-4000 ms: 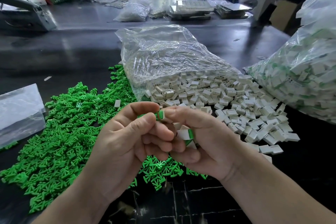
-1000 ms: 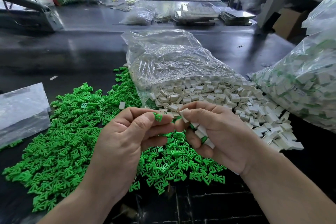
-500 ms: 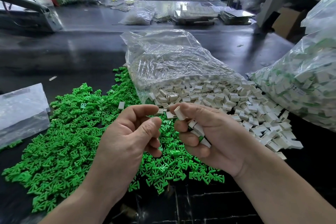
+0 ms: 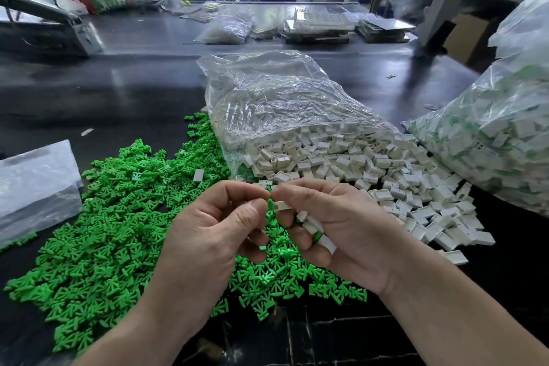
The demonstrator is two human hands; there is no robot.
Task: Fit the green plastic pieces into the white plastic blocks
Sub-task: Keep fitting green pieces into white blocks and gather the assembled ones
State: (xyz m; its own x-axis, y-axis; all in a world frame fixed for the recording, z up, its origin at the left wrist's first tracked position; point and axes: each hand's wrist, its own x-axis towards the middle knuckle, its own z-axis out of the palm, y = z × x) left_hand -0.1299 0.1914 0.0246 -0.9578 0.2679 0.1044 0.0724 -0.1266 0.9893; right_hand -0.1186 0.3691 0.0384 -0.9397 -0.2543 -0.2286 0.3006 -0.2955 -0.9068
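Note:
Loose green plastic pieces lie heaped on the dark table at left and under my hands. White plastic blocks spill from a clear bag at centre. My right hand pinches one white block at its fingertips and holds several more blocks in its curled fingers, some showing green. My left hand has its curled thumb and forefinger meeting the right fingertips. A bit of green shows there, against the pinched block.
A large bag of fitted white-and-green blocks stands at right. A folded clear bag lies at left. One stray white block sits on the green heap. Trays, bags and a machine line the table's far side.
My hands have come together: the left fingertips now meet the right ones at the pinched white block. One second ago the left hand held a green piece clearly apart from it.

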